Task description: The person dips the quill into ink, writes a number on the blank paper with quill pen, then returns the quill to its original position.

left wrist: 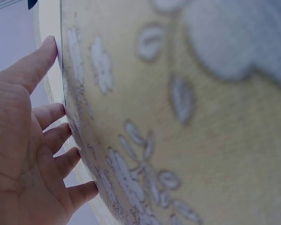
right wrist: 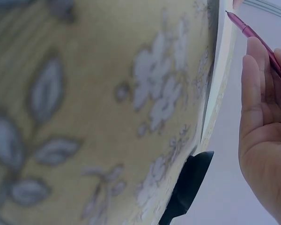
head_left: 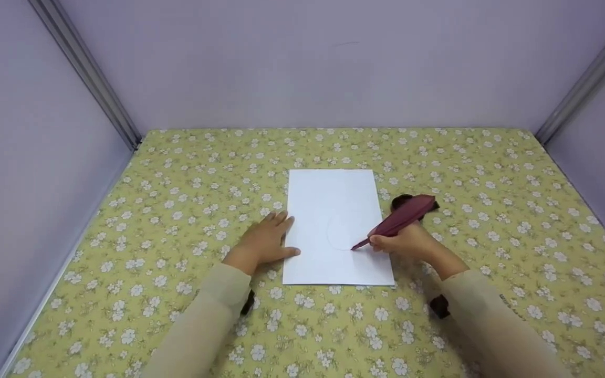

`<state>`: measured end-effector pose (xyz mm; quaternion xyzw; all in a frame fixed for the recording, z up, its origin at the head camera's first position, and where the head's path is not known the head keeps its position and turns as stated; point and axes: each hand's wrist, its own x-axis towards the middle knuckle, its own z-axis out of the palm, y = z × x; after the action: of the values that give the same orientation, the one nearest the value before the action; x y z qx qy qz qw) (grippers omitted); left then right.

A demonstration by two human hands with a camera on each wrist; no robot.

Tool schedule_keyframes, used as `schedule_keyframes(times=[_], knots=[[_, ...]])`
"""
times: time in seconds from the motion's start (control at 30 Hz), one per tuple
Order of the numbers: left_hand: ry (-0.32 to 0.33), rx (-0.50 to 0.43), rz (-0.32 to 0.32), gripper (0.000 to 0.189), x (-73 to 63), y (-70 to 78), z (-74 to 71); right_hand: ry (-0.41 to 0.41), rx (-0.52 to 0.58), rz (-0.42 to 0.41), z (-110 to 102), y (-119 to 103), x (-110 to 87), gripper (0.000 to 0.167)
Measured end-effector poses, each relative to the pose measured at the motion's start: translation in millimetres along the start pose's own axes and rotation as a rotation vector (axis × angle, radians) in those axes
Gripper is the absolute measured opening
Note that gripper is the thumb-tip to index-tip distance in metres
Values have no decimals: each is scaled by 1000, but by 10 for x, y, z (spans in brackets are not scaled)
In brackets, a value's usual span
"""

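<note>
A white sheet of paper (head_left: 329, 194) lies on the flowered tablecloth, with a thin, faint curved line drawn on it. My right hand (head_left: 410, 242) pinches a dark red feather-shaped pen (head_left: 402, 216), its tip touching the paper at the lower end of that line. The right wrist view shows the pen (right wrist: 250, 33) slanting up from between the thumb and fingers of the hand (right wrist: 267, 126). My left hand (head_left: 266, 239) rests at the paper's left edge, thumb and fingertips on or against it. In the left wrist view that hand (left wrist: 28, 140) has its fingers spread.
Just behind the pen's feather lies a black object (head_left: 401, 201), partly hidden; its kind is unclear. The yellow-green tablecloth (head_left: 202, 184) with white flowers covers the table. Pale panels (head_left: 302, 79) enclose it at the back and sides.
</note>
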<state>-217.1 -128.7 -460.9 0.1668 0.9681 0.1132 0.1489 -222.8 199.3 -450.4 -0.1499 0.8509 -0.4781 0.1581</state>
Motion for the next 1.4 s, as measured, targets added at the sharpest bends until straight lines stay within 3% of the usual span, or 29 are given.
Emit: schedule_keyframes(times=[0.13, 0.63, 1.0, 1.4], knots=[[1, 4, 3, 82, -1, -7, 1, 0, 21, -22, -26, 36, 9, 26], [4, -7, 7, 82, 8, -11, 6, 35, 85, 22, -101, 48, 0, 26], [9, -8, 3, 83, 13, -21, 22, 83, 54, 54, -134, 67, 26, 29], [-2, -9, -1, 82, -13, 10, -20, 117, 24, 149, -161, 38, 98, 34]])
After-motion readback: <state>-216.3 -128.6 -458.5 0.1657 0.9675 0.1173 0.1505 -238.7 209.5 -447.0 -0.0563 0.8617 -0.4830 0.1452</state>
